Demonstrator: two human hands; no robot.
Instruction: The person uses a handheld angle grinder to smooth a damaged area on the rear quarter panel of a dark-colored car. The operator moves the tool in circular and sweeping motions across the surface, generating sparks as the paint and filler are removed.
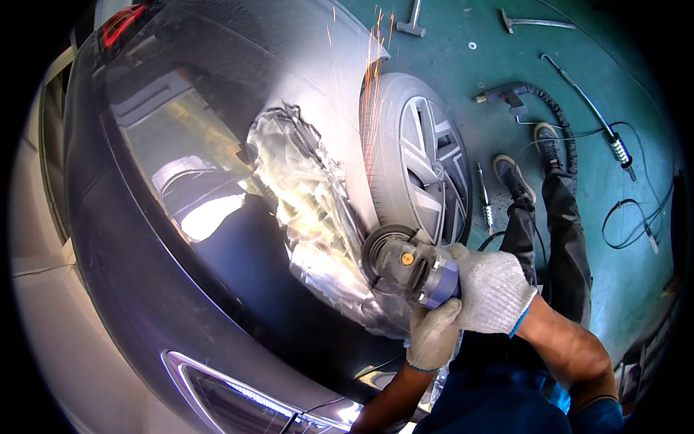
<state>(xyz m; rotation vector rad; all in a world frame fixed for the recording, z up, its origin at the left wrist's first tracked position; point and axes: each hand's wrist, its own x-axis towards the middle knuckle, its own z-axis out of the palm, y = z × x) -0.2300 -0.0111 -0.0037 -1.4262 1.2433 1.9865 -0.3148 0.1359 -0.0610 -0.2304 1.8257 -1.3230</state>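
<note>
An angle grinder (416,266) with a blue-purple body is gripped by both of my hands, which wear white knit gloves. My left hand (434,337) wraps the body from below, and my right hand (496,291) closes round its rear part. The grinder's disc (384,253) lies at the wheel-arch edge of a dark car fender (249,239); the exact contact is hidden beneath the tool. Orange sparks (371,108) stream away along the arch. A wide dented patch of bare metal (307,210) shines on the fender, rough at its borders.
Right of the arch stands the car's wheel (434,163). On the green floor lie a hammer (412,27), another hammer-like tool (535,24), a long metal puller rod (589,108), a cabled gun-shaped tool (506,98) and loose cables (636,210). My shoes (515,177) are near the wheel.
</note>
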